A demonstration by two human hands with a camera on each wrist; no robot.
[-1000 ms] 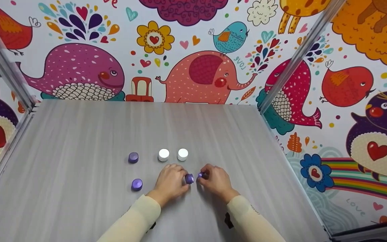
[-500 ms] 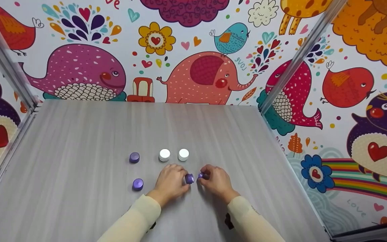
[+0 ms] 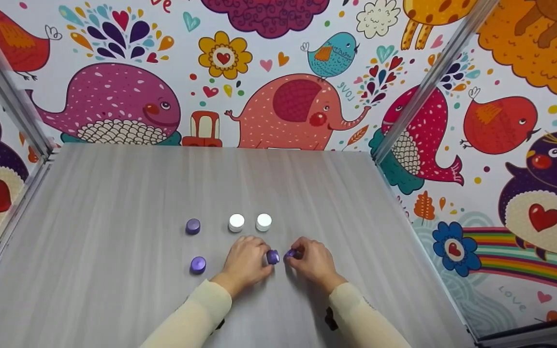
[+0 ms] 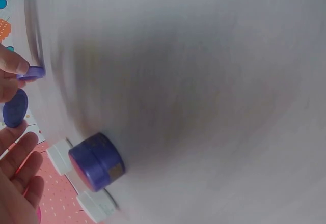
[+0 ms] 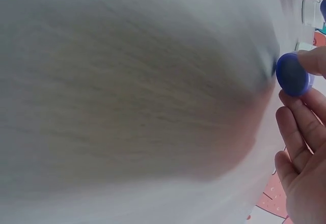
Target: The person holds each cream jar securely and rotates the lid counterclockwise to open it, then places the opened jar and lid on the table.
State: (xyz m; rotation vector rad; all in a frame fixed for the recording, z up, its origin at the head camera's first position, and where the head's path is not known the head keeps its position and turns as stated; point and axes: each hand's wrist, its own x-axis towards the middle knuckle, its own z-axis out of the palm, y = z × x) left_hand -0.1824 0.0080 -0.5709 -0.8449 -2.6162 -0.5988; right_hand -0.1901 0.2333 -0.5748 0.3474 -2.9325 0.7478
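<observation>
Holds a purple jar (image 3: pixel 272 257) at the fingertips of the left hand (image 3: pixel 245 261), with the grip clamped on it. Lies just right of those fingers, tipped on its side, with the long axis running roughly left to right and the pale end pointing right, toward the right hand (image 3: pixel 316 261). Pinches a purple lid (image 5: pixel 293 75) there, with the grip clamped on it between thumb and finger. Stands edge-up, with its axis also roughly left to right and a dark round face toward the right wrist camera. Sits near the jar, parted by a narrow gap. Cannot tell about contact between jar and desk (image 3: pixel 133 203).

Just beyond the left hand: a left white jar (image 3: pixel 236 223) and a right white jar (image 3: pixel 263 222), both upright, apart. Farther left: a far purple jar (image 3: pixel 193 226) and a near purple jar (image 3: pixel 197 265), upright. In the left wrist view, before the white pair: a brown-patched jar (image 4: pixel 99 158), purple; cannot match it to the head view. Around the forearms: cream sleeves (image 3: pixel 191 309).
</observation>
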